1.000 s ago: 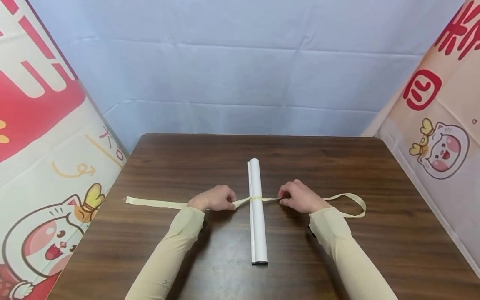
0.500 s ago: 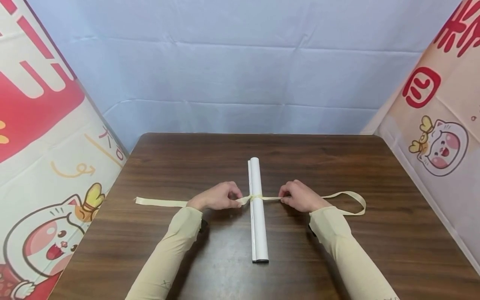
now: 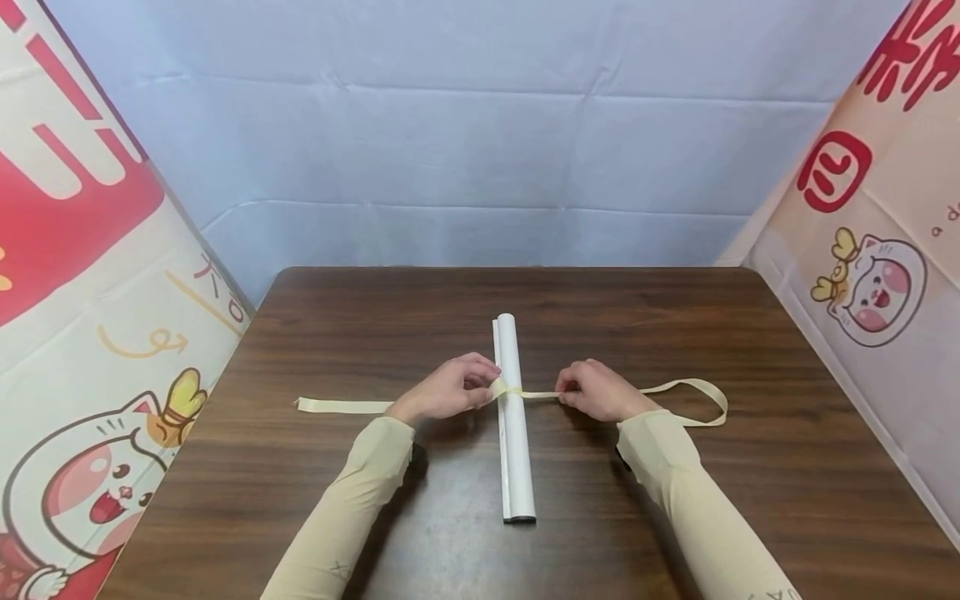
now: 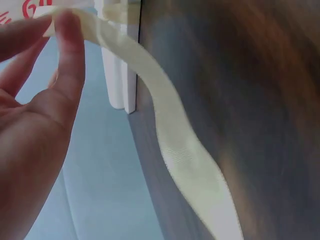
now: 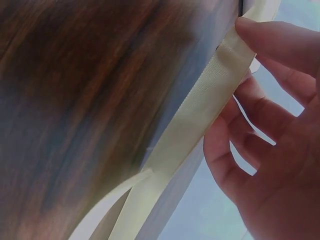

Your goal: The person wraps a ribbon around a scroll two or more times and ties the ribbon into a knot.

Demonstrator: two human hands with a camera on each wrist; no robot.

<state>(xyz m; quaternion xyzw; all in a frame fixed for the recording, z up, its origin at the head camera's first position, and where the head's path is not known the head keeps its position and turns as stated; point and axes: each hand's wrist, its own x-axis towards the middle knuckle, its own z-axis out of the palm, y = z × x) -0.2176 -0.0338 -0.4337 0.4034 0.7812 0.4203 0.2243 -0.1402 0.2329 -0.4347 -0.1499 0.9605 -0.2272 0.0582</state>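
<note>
A white rolled tube (image 3: 517, 450) with a dark near end lies lengthwise on the table, and a pale yellow ribbon (image 3: 345, 407) crosses round its middle. Right beside the tube, my left hand (image 3: 450, 387) pinches the ribbon between thumb and finger, with a small loop of it standing at the tube. In the left wrist view the ribbon (image 4: 170, 120) trails away from that pinch. My right hand (image 3: 603, 392) pinches the other length a short way right of the tube. The right wrist view shows the thumb pressed on the flat ribbon (image 5: 200, 110).
The dark wood table (image 3: 637, 317) spreads around both hands. At the right the ribbon's tail bends in a loop on the tabletop; at the left its end lies straight. A pale cloth backdrop (image 3: 480, 150) stands behind, with printed panels (image 3: 847, 275) at both sides.
My left hand has moved right with the ribbon, up to the tube, and the ribbon's left tail has slid right. My right hand has stayed nearly in place.
</note>
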